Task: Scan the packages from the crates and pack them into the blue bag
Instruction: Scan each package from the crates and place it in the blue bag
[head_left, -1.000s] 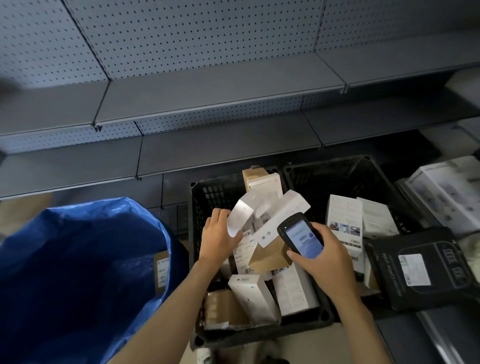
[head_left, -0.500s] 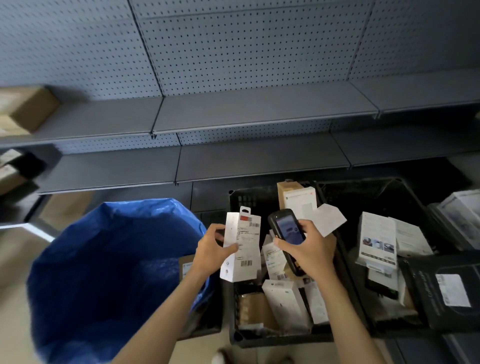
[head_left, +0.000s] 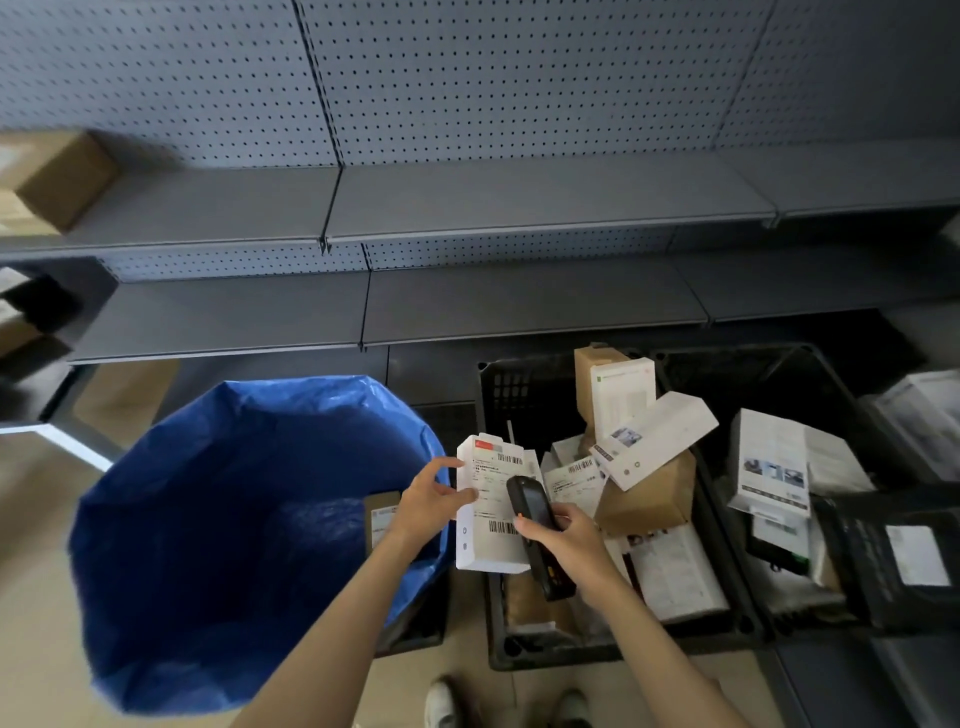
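Note:
My left hand (head_left: 431, 501) grips the left edge of a flat white package (head_left: 485, 506) with barcode labels facing me, held upright between the bag and the crate. My right hand (head_left: 569, 545) holds a black handheld scanner (head_left: 537, 535) against the package's right side, screen up. The blue bag (head_left: 234, 519) stands open at the lower left, its rim just under my left wrist. A black crate (head_left: 524, 384) in the middle holds several white and brown boxes. A second black crate (head_left: 769, 364) to its right holds more white boxes.
Grey metal shelves (head_left: 519, 197) with a pegboard back run across the rear. A cardboard box (head_left: 52, 176) sits on the upper shelf at far left. A dark flat package (head_left: 904, 561) lies at the right edge. My shoes (head_left: 441, 704) show at the bottom.
The white package came out of the crate and moved left toward the bag. The scanner followed and now lies against its right side. The view has swung left, showing more of the bag.

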